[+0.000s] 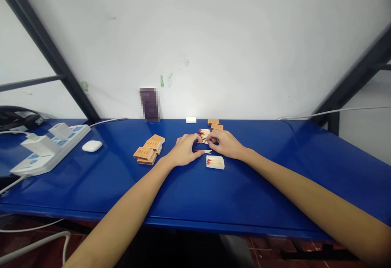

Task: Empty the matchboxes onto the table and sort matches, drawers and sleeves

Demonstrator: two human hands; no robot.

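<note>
A pile of red-headed matches (204, 132) lies on the blue table between my hands. My left hand (185, 150) is at its left side with thumb and forefinger apart; the thumb tip touches a few loose matches (207, 152). My right hand (227, 143) is on the other side, its fingers curled and pinched at the ends of the piled matches. Just in front of the hands sits a white matchbox tray (219, 166) with several matches in it, heads to the left.
Stacked orange matchboxes (145, 153) are left of my left hand. Two more matchboxes (216, 126) and a white tray-like box (191, 119) stand near the wall. Farther left are a white earphone case (92, 146) and a power strip (45, 164) with plugs. A blurred dark object (150, 104) leans on the wall.
</note>
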